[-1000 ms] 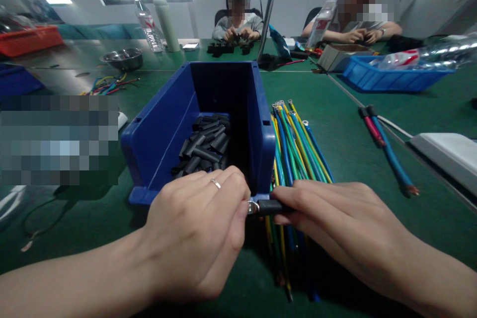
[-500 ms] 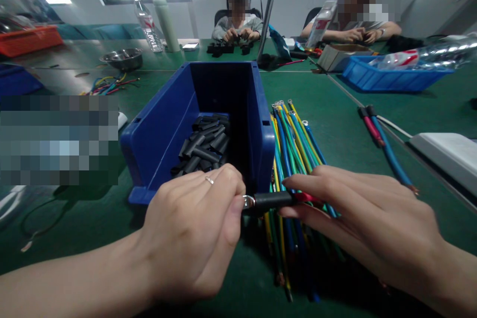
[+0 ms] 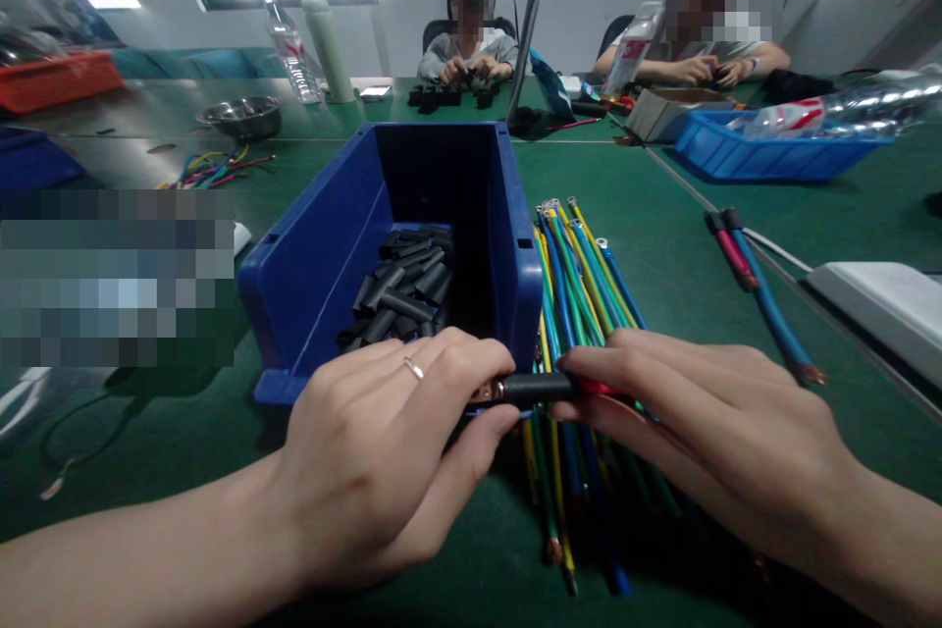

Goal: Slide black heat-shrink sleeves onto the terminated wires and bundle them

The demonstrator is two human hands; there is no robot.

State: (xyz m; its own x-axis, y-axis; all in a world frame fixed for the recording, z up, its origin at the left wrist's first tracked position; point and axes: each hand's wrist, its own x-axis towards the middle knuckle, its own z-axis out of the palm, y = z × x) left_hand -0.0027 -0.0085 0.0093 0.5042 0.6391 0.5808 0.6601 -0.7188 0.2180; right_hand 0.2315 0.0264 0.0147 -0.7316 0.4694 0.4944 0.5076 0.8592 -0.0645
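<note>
A red cable (image 3: 598, 388) with a black heat-shrink sleeve (image 3: 537, 390) over its end lies level between my hands. From the sleeve's left end sticks a metal cable lug (image 3: 489, 393). My left hand (image 3: 393, 437), a ring on one finger, is curled loosely around the lug, its thumb just below and a little apart from it. Thumb and fingers of my right hand (image 3: 706, 427) pinch the red cable at the sleeve's right end. Below runs a bundle of yellow, green and blue cables (image 3: 581, 285) with lugs on their far ends.
A blue bin (image 3: 316, 265) holding several black sleeve pieces (image 3: 404, 289) stands just beyond my left hand. Blue and red cables (image 3: 769, 304) and a white box (image 3: 883, 314) lie at right. A light-blue tray (image 3: 780, 152) holds a bottle. Two people sit across the table.
My left hand's grip on the lug has loosened: its thumb and index finger have shifted right towards the sleeve and parted. The right hand still holds the cable, nearly in place.
</note>
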